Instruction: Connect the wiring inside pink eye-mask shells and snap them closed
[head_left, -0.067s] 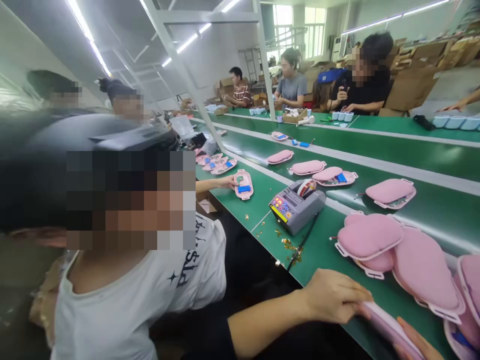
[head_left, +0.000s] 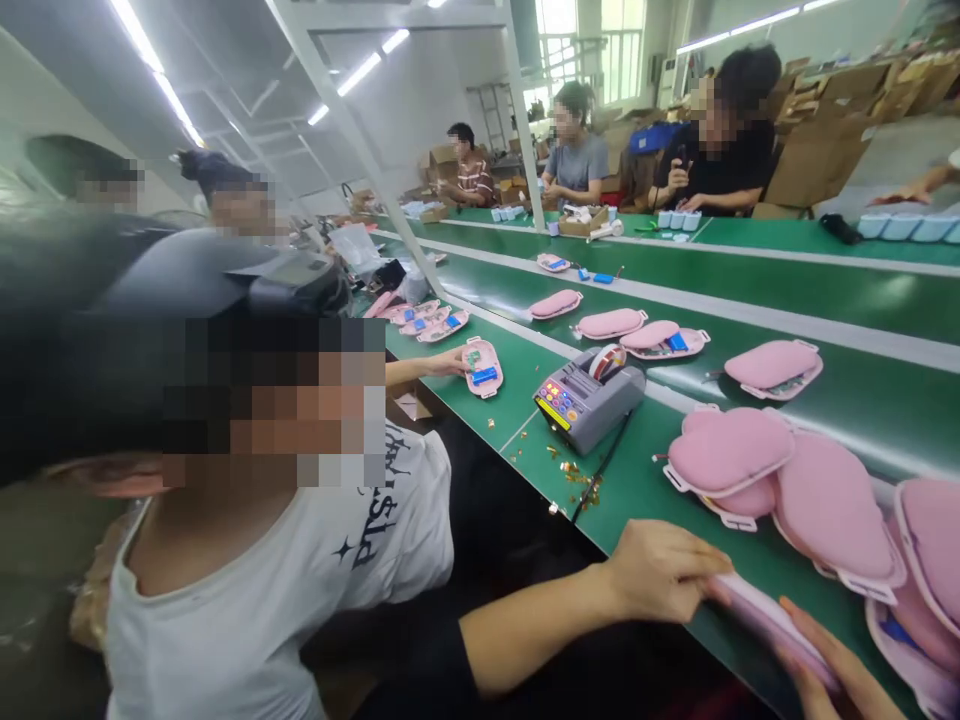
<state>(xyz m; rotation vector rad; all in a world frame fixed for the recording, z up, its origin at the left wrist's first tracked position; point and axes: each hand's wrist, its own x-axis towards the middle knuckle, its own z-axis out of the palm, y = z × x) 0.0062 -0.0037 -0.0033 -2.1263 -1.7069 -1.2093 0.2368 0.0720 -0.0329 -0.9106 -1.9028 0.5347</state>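
In the lower right, my left hand [head_left: 664,570] has its fingers closed on one end of a pink oval padded shell [head_left: 772,622], which is tilted edge-on. My right hand [head_left: 836,665] grips the shell's near end, partly cut off by the bottom of the frame. To the right of the hands, several more pink padded shells [head_left: 836,500] with white strap loops lie piled on the green worktop. One at the right edge shows something blue inside.
A grey tape dispenser [head_left: 589,397] stands beyond my left hand, with gold scraps [head_left: 581,485] beside it. A co-worker in a white shirt [head_left: 375,540] sits close on the left, holding an open pink shell [head_left: 484,367]. More shells line the green belt [head_left: 660,300].
The view has shifted a little, so the bench things sit slightly higher and farther left. Slightly more of my right hand shows. Both hands keep hold of the shell.
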